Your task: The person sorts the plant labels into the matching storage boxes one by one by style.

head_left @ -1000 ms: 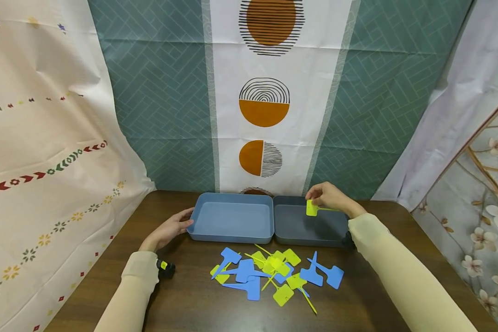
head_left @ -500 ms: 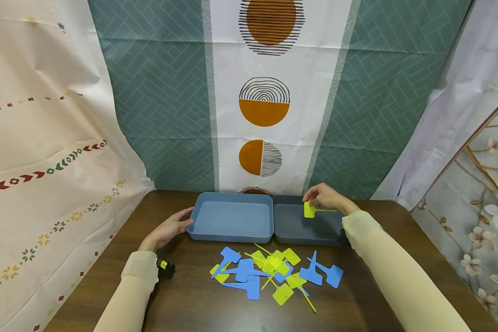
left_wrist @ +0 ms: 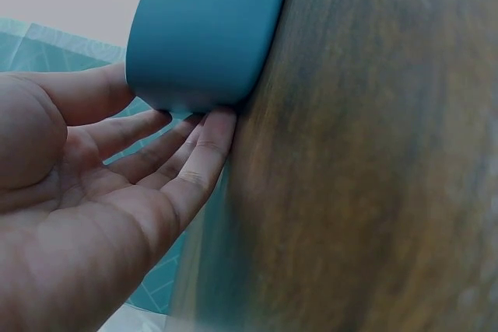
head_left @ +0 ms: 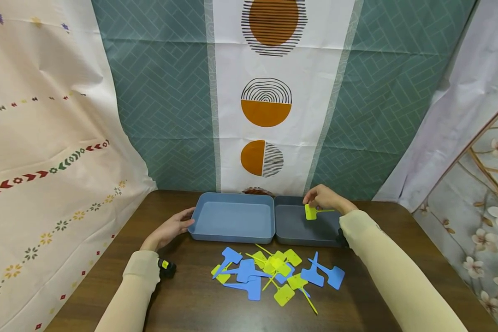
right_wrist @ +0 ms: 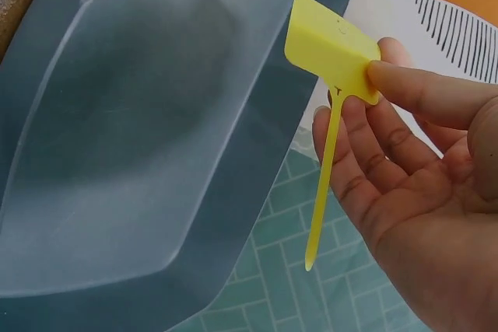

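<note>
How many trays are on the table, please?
2: the blue tray on the left, which the left hand touches, and the dark grey tray beside it, near the right hand.

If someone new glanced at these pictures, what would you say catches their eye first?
Probably the bright jumble of yellow and blue tags on the table, low in the head view. Next, the yellow tag that the right hand pinches over the dark grey tray, while the left hand touches the left end of the blue tray. Behind, orange circles mark the cloth.
</note>
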Demonstrator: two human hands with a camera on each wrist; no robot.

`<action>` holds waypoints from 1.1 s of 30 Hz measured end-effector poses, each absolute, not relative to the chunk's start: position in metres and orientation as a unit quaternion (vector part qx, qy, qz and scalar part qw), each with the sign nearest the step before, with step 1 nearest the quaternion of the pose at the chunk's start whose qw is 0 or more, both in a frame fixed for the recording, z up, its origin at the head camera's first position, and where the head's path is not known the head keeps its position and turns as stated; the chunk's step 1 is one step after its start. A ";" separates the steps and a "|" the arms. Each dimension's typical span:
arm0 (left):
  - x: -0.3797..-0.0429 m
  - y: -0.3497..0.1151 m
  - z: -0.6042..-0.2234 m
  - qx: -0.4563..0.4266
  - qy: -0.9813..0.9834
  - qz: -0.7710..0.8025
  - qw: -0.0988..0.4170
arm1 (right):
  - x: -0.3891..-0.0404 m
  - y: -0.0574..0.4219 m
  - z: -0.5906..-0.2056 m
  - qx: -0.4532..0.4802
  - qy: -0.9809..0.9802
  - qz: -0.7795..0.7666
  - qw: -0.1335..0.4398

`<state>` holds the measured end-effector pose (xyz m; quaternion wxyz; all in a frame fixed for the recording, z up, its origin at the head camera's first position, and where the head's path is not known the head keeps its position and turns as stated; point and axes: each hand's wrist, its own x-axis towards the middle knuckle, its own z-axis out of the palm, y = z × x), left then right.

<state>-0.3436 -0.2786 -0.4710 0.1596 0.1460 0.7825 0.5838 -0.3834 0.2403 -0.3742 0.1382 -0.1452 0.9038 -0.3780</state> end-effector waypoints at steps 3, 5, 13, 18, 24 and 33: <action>-0.342 -0.277 -0.471 0.137 0.782 0.586 0.160 | -0.382 0.240 -0.375 -0.142 0.906 -0.375 0.137; -0.343 -0.276 -0.471 0.139 0.784 0.583 0.160 | -0.382 0.241 -0.376 -0.137 0.907 -0.374 0.136; -0.346 -0.275 -0.475 0.138 0.782 0.585 0.164 | -0.382 0.248 -0.382 -0.144 0.920 -0.346 0.114; -0.346 -0.276 -0.475 0.141 0.784 0.584 0.159 | -0.383 0.250 -0.381 -0.142 0.922 -0.344 0.108; -0.343 -0.277 -0.474 0.140 0.783 0.585 0.159 | -0.379 0.251 -0.373 -0.149 0.914 -0.357 0.117; -0.342 -0.278 -0.473 0.138 0.781 0.588 0.159 | -0.372 0.251 -0.361 -0.170 0.909 -0.365 0.107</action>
